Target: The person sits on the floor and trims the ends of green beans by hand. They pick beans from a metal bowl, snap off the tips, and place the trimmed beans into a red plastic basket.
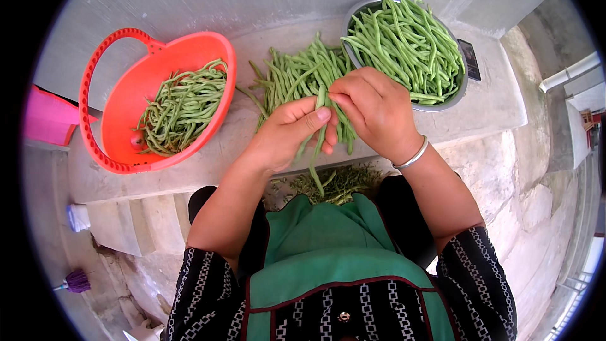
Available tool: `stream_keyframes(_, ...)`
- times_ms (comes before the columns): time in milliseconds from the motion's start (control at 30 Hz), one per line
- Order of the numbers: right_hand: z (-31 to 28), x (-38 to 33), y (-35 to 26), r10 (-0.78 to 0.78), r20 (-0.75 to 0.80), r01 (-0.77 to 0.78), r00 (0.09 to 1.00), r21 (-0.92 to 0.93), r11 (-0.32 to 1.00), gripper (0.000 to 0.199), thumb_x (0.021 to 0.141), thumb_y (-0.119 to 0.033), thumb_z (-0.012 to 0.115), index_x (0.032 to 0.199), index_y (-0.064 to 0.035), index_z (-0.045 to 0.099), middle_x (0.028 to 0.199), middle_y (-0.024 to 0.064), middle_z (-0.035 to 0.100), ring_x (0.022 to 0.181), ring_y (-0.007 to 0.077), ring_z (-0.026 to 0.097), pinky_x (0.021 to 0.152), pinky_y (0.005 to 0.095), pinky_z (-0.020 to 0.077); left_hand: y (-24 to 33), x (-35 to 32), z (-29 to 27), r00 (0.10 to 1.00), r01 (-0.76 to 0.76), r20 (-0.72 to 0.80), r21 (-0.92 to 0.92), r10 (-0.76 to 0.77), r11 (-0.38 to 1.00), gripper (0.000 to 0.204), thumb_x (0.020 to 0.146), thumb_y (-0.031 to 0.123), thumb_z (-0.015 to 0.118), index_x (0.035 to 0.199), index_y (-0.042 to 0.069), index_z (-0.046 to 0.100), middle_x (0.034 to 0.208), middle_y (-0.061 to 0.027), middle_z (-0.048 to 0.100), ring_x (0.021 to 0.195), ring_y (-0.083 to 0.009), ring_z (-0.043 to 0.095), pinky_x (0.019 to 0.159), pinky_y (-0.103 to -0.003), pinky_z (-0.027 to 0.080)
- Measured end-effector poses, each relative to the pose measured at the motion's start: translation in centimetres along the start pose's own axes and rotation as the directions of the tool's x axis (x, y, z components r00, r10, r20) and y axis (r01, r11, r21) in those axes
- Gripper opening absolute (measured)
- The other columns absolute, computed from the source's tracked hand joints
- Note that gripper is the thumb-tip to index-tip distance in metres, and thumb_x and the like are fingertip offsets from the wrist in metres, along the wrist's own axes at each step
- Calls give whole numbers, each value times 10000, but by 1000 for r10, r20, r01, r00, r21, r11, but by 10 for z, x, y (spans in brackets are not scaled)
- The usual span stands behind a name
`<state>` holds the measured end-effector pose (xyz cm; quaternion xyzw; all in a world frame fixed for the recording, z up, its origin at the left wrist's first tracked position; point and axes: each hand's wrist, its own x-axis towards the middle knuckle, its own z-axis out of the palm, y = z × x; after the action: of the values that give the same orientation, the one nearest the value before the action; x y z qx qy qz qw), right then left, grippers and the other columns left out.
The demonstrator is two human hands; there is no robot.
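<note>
Between the thumb and fingers of my left hand (297, 129) hangs a green bean (315, 158), its lower end dangling over the ledge's front edge. My right hand (379, 110), with a silver bangle at the wrist, pinches at the upper end of the same bean. Just beyond both hands lies a loose pile of green beans (297, 76) on the concrete ledge. To the right, a metal bowl (463, 82) is heaped with green beans. On the left, a red plastic basket (120, 113) with an arched handle holds thinner, darker beans and a small reddish round thing.
The concrete ledge (442, 126) runs along a grey wall. A dark phone-like object (469, 60) lies beside the metal bowl. Bean trimmings (344, 183) are heaped below the ledge, between my knees. At the far left are a pink box-like item (47, 117) and a purple brush head (77, 281).
</note>
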<state>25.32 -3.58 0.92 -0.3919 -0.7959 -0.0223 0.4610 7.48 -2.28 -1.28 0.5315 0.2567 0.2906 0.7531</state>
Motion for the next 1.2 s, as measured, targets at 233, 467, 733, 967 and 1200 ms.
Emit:
stream_keyframes(233,-3,1,2,90,23,-91,996,51,995,117,723,-2,672,800,-41,592,759,75,595,665,234,589,574,299,476,5,10,-22,943,-59,-330,-272,-35,961,222,942,245,481,945,35,554,738,-30,545,641,-122,527,599,-271,479)
stream_keyframes(467,0,-9,8,152,85,-161,985,120,980,106,723,-37,661,775,-54,570,729,64,558,609,235,576,525,321,460,-7,71,-73,852,-108,-522,-250,-40,962,365,934,212,492,1196,-37,444,1106,-152,562,1025,-218,558,887,-329,460)
stream_keyframes(733,23,-11,-2,105,305,-154,946,141,978,105,722,-40,653,790,-68,577,764,58,557,640,233,574,550,316,461,-6,42,-67,761,-48,-643,88,94,995,459,923,190,505,1293,-51,382,1273,-140,476,1205,-207,439,1016,-324,328)
stream_keyframes(967,71,1,-37,-112,533,-123,839,387,914,123,745,-120,645,862,-83,632,933,61,597,787,258,593,684,345,481,2,-31,-66,858,-14,-499,217,123,976,301,908,142,519,1171,-1,549,1126,-66,575,1071,-155,517,901,-291,398)
stream_keyframes(1200,130,63,-74,-115,584,-134,804,366,921,134,791,-141,633,892,-51,633,806,88,620,752,239,605,658,321,477,43,-115,-130,672,-65,-665,385,326,921,258,914,123,498,1128,0,573,1077,-62,603,1020,-137,554,870,-281,424)
